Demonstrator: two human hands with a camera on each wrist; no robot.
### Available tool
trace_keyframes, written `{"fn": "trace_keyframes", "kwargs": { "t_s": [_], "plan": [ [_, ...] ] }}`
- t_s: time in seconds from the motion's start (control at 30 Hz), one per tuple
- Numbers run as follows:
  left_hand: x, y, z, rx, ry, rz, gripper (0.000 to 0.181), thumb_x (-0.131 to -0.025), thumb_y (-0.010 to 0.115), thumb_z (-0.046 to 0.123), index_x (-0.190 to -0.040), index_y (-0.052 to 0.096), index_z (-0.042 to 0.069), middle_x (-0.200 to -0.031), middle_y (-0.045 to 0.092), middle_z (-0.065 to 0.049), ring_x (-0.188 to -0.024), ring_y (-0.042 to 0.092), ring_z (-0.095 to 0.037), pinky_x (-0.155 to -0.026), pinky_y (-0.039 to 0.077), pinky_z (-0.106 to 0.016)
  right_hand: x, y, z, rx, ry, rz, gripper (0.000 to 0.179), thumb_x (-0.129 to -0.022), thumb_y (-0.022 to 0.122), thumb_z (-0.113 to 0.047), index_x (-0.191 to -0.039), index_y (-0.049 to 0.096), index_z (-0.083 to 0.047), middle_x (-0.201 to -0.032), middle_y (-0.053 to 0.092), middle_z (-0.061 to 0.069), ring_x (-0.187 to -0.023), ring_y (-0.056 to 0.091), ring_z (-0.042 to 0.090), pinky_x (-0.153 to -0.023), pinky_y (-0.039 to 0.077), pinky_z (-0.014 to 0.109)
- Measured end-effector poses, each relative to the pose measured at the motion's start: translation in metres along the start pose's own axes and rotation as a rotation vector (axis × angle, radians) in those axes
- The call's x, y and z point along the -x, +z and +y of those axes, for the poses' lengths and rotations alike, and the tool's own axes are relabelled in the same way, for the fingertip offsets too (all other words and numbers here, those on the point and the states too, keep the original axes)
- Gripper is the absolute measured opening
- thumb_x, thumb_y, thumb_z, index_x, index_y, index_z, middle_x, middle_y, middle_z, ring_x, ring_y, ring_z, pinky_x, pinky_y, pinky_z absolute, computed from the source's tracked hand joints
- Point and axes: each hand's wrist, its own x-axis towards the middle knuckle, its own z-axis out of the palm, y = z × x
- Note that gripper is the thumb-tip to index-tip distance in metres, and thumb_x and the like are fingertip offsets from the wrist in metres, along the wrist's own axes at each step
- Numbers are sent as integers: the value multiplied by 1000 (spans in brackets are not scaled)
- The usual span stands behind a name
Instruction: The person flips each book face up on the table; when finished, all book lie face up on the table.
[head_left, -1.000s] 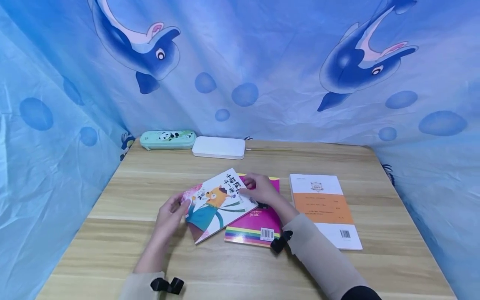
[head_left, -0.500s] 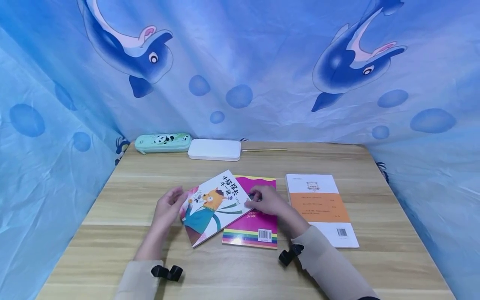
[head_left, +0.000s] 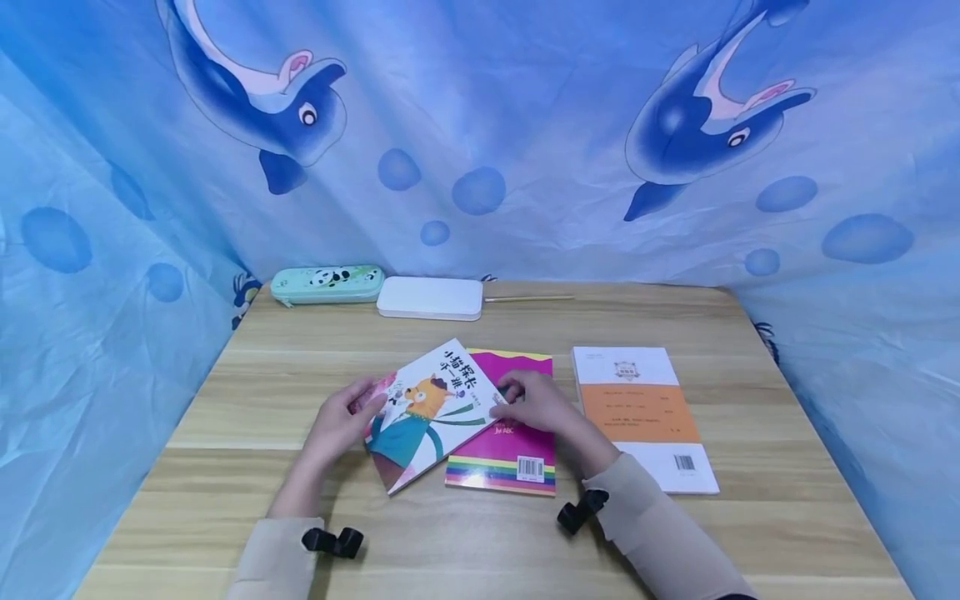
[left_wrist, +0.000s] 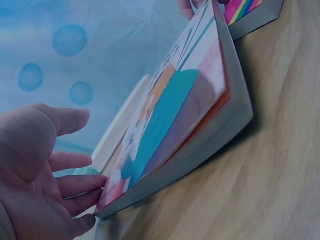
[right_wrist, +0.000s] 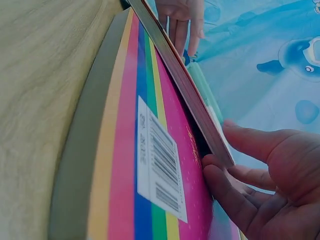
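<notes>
A white picture book [head_left: 431, 408] with an orange cartoon animal in a teal garment lies aslant, its right part overlapping a magenta book [head_left: 498, 468]. My right hand [head_left: 538, 404] pinches its right corner; in the right wrist view the thumb is at the cover side and the fingertips lie under the corner, over the magenta book [right_wrist: 172, 107]. On the other side my left hand [head_left: 337, 421] has its fingertips at the left edge. The left wrist view shows those fingers extended against the picture book [left_wrist: 175, 105], the thumb held apart from the cover.
A white and orange book [head_left: 641, 412] lies right of the magenta one. Along the back of the wooden table [head_left: 247, 379] are a green panda pencil case [head_left: 327, 285], a white flat case [head_left: 430, 298] and a thin rod [head_left: 528, 298]. A blue dolphin-print curtain hangs behind.
My right hand has moved down from the picture book's upper right edge to its right corner. The left hand drew back slightly, then came in again at the left edge.
</notes>
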Motion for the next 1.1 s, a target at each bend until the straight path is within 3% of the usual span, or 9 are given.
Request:
{"fn": "trace_keyframes", "kwargs": {
  "t_s": [0.27, 0.37, 0.47, 0.63, 0.8, 1.0, 1.1],
  "plan": [
    [10, -4, -12, -64, 57, 7, 57, -98, 69, 29, -146, 52, 4, -141, 55, -23, -121, 54, -36, -100, 48, -48, -6, 1, 1, 8, -44, -26, 59, -70, 95, -23, -121, 69, -7, -98, 67, -2, -86, 63, 14, -78, 55, 29],
    [14, -8, -17, -76, 63, 3, 58, -94, 74, 30, -145, 54, 9, -140, 57, -20, -119, 55, -33, -97, 48, -46, -9, 1, 0, 22, -47, -23, 56, -73, 93, -19, -121, 69, -7, -99, 67, -2, -87, 64, 13, -78, 55, 29],
    [19, -13, -21, -67, 65, -3, 63, -91, 78, 30, -146, 54, 10, -144, 55, -19, -127, 52, -37, -105, 45, -52, -12, 1, 0, 33, -60, -9, 48, -76, 91, -16, -118, 71, -7, -99, 68, -1, -86, 62, 14, -76, 54, 29],
    [28, -20, -26, -43, 79, -36, 78, -81, 86, 27, -147, 50, 5, -148, 51, -20, -137, 45, -41, -113, 36, -58, -18, 4, 0, 76, -82, 18, 38, -80, 88, -16, -115, 74, -11, -96, 67, -3, -80, 58, 13, -72, 50, 27],
    [36, -22, -30, -67, 89, -44, 88, -73, 92, 28, -145, 50, -2, -149, 47, -23, -134, 46, -42, -112, 38, -57, -25, 8, -3, 101, -103, 20, 34, -84, 84, -17, -116, 73, -14, -94, 66, -4, -82, 61, 12, -75, 53, 28],
    [45, -20, -34, -115, 99, -6, 87, -71, 93, 21, -143, 51, -4, -141, 53, -18, -118, 57, -34, -101, 48, -51, -34, 11, -6, 123, -139, 3, 43, -85, 84, -20, -125, 70, -13, -99, 60, 0, -92, 60, 14, -81, 55, 31],
    [47, -18, -35, -129, 111, 17, 85, -71, 92, 16, -142, 52, -6, -137, 56, -17, -116, 59, -33, -102, 48, -50, -37, 13, -8, 126, -138, -5, 51, -82, 87, -21, -129, 69, -12, -102, 57, 1, -95, 58, 15, -82, 55, 31]
  ]
}}
